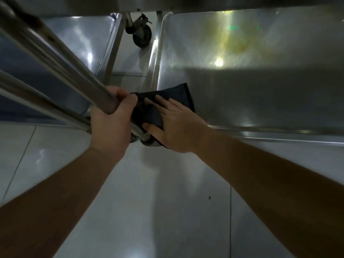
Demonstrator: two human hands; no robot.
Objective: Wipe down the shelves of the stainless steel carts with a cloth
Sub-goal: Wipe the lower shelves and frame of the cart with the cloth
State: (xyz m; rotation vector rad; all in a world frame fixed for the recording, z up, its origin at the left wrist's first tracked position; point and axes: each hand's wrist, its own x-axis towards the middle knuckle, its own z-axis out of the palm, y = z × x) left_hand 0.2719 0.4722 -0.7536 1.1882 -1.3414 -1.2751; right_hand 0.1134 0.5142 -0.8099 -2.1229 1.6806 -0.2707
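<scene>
A dark cloth point(178, 94) lies on the near left corner of a stainless steel cart shelf point(260, 94). My right hand point(175, 123) presses flat on the cloth with straight fingers, thumb at the cloth's near edge. My left hand point(111, 120) grips the steel upright post point(61, 58) of the cart, fingers curled round it, just left of the cloth. The shelf shows a yellowish stain point(236, 43) near its far middle. A second cart's steel shelf point(80, 40) sits to the left, partly hidden behind the posts.
A caster wheel point(141, 36) stands on the floor in the gap between the two shelves. Another caster point(149, 143) is partly hidden beneath my right hand. A shiny tiled floor point(158, 202) fills the foreground. A second rail point(37, 103) runs diagonally at left.
</scene>
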